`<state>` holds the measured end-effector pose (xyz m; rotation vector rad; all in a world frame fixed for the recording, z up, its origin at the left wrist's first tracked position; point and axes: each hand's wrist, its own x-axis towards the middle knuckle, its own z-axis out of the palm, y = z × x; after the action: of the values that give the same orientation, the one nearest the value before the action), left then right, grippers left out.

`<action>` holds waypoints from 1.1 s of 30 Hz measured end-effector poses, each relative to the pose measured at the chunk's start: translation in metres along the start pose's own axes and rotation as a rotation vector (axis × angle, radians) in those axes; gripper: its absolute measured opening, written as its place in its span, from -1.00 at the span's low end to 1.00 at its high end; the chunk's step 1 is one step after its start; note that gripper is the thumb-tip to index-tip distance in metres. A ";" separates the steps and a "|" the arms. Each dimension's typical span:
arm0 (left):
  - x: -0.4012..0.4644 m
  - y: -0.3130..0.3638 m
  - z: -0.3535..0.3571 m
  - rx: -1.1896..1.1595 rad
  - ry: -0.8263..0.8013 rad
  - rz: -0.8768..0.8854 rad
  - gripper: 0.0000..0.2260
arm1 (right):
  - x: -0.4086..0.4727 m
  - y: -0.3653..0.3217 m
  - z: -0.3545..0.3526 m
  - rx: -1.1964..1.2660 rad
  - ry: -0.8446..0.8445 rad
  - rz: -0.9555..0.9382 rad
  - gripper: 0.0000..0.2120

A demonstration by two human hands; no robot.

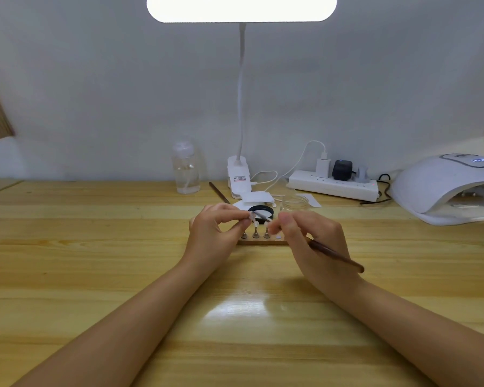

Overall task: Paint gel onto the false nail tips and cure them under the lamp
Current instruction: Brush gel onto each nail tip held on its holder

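Left hand [215,227] pinches a small nail tip [251,217] between thumb and fingertips, holding it just above the stand [259,241] at mid-table. Right hand [308,241] grips a brush [336,255]; I see its fingers curled round the handle, which runs from the hand back toward me and to the right, its long axis slanting down-right. The bristle end is blurred and I cannot make it out against the fingers.

Three pegs [255,233] stand upright in a row on the stand, between the two hands. Whether they carry tips I cannot tell at this size.

For room: the table [95,261] lies bare and wide to the left and toward me, beneath both forearms. Behind the hands it is crowded: a black-rimmed dish [261,211], a glass jar [295,203], a second brush [219,192] lying slantwise, a clear bottle [185,167], the desk lamp's base [238,174] and a power strip [333,187] with plugs and cables. The curing lamp [444,188] sits at the far right, cut off by the frame edge, its mouth facing left and toward me. Its interior is shadowed; something pale lies inside, unclear.
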<state>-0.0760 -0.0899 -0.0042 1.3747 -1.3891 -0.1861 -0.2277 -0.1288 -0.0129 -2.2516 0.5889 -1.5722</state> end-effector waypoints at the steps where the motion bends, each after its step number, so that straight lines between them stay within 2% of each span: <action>1: 0.000 0.000 0.000 0.001 -0.001 0.000 -0.81 | 0.001 0.000 0.000 -0.036 -0.012 -0.010 -0.68; 6: 0.000 0.000 0.000 0.013 -0.004 -0.012 -0.83 | -0.002 0.002 0.000 0.009 -0.018 0.068 -0.63; 11: -0.001 0.000 -0.001 0.009 -0.016 -0.019 -0.81 | 0.001 0.002 0.001 -0.107 -0.041 -0.018 -0.64; 15: 0.000 0.002 -0.001 0.016 -0.020 -0.028 -0.78 | -0.001 0.003 0.000 -0.016 -0.033 0.073 -0.57; 20: -0.001 0.002 -0.002 0.005 -0.025 -0.034 -0.78 | 0.000 0.002 0.000 -0.103 -0.020 -0.048 -0.61; 25: -0.001 0.002 -0.001 0.003 -0.015 -0.039 -0.75 | -0.002 0.004 0.000 -0.061 -0.028 0.031 -0.56; 30: -0.001 0.000 -0.001 0.001 -0.009 -0.034 -0.74 | 0.000 0.002 0.001 -0.132 -0.011 -0.081 -0.61; 33: -0.001 0.000 -0.001 -0.005 -0.008 -0.033 -0.72 | -0.002 0.003 0.001 -0.098 -0.029 -0.004 -0.57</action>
<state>-0.0756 -0.0885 -0.0042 1.3945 -1.3722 -0.2173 -0.2278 -0.1306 -0.0160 -2.3438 0.6679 -1.5417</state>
